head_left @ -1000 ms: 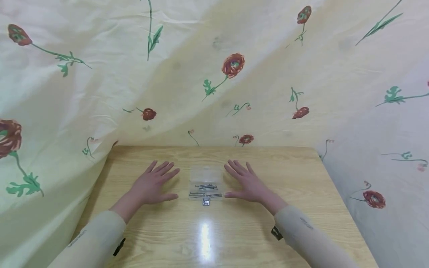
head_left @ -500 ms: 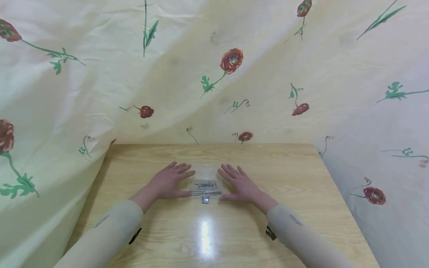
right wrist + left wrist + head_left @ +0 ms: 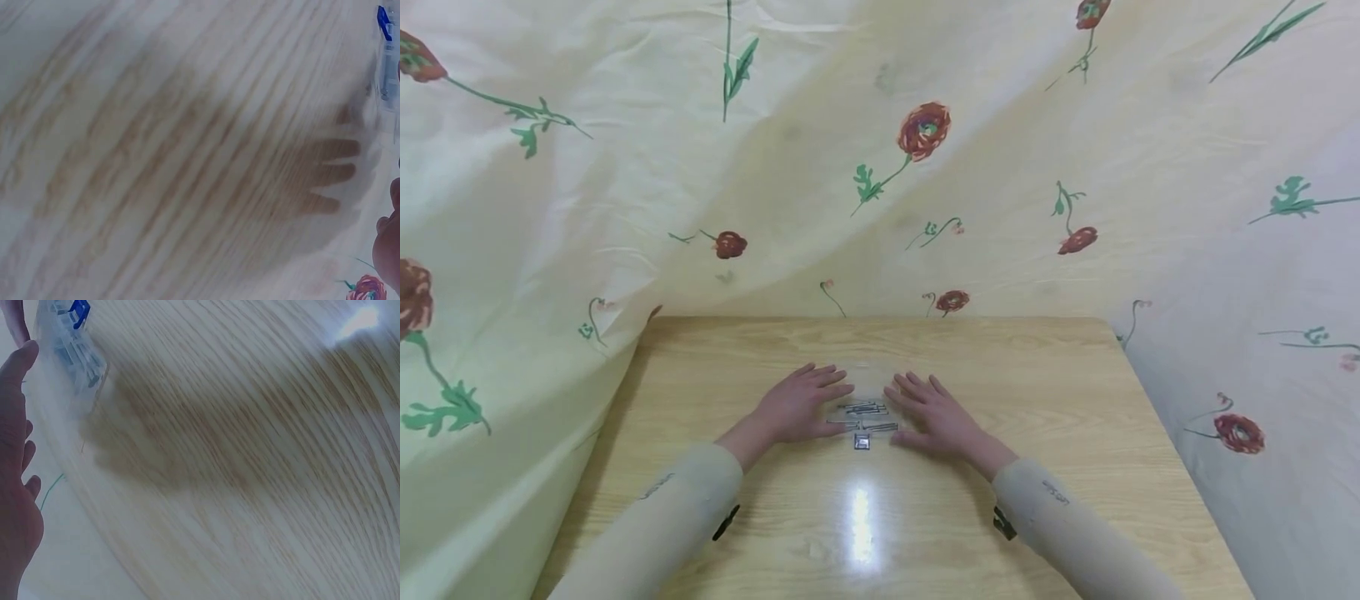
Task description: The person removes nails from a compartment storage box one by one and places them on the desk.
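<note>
Clear plastic box [image 3: 863, 408] lies flat on the wooden tabletop [image 3: 1045, 392], a little beyond its middle, between the two hands. Metal screws [image 3: 865, 410] show through its lid in loose rows, and a small dark latch [image 3: 861, 442] sits at its near edge.

Left hand [image 3: 793, 408] lies palm down with fingers straight and spread; its fingertips and thumb reach the box's left side, and contact appears light. This grip is open and encloses nothing. Right hand [image 3: 934, 412] mirrors it on the box's right side, palm down, fingers straight, thumb pointing toward the latch; likewise an open grip with no hold.

Left wrist view is blurred: the box [image 3: 72, 347] shows near the top left corner with a blue part, and the left hand [image 3: 15, 487] is along the left edge. Right wrist view, also blurred, shows a finger shadow on the wood and the box [image 3: 387, 56] at the right edge.

Surroundings: a pale yellow cloth [image 3: 625, 167] printed with red flowers hangs behind and to both sides of the tabletop, draping over its left edge. Beige sleeves [image 3: 662, 525] cover both forearms. A bright light reflection [image 3: 859, 521] marks the near wood. Nothing stands between the hands and the box.
</note>
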A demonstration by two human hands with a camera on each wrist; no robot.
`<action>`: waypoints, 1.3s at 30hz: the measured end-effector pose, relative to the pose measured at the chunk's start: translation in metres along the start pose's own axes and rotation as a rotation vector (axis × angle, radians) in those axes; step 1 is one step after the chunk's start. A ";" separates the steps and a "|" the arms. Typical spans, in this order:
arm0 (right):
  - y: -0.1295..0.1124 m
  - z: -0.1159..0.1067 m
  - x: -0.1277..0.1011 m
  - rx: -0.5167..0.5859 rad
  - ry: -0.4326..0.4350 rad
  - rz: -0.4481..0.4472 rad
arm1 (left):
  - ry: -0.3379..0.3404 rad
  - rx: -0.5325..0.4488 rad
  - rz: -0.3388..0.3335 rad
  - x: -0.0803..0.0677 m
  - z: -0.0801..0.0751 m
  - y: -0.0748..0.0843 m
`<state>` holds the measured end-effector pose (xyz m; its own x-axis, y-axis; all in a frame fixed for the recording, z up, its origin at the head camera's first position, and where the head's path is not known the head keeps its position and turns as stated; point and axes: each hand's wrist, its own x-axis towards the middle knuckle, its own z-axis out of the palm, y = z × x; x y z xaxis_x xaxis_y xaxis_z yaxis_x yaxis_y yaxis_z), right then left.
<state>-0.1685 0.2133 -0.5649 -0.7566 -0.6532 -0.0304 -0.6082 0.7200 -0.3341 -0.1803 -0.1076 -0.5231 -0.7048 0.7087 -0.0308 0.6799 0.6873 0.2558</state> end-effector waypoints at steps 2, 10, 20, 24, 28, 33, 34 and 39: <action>0.001 0.002 0.000 -0.001 -0.008 0.010 | 0.001 0.000 0.002 0.002 0.002 0.001; 0.002 0.006 0.001 0.002 -0.021 0.025 | -0.001 -0.083 -0.027 0.009 0.009 0.003; 0.001 0.002 0.001 -0.005 -0.023 0.004 | 0.054 -0.117 -0.055 0.024 0.019 0.002; 0.001 0.002 0.002 -0.014 -0.015 0.000 | 0.064 -0.113 -0.062 0.028 0.022 0.001; 0.001 0.001 0.002 -0.006 -0.013 0.002 | 0.088 -0.130 -0.071 0.030 0.022 0.001; 0.003 0.002 0.001 0.003 -0.015 0.012 | 0.116 -0.137 -0.081 0.032 0.021 0.001; 0.004 0.002 0.002 0.003 -0.017 0.014 | 0.123 -0.137 -0.075 0.033 0.021 0.001; 0.006 0.004 0.003 0.010 -0.029 0.019 | 0.140 -0.144 -0.076 0.035 0.023 0.002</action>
<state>-0.1729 0.2146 -0.5711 -0.7604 -0.6463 -0.0641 -0.5916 0.7299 -0.3424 -0.1989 -0.0775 -0.5456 -0.7809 0.6200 0.0763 0.5949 0.7008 0.3936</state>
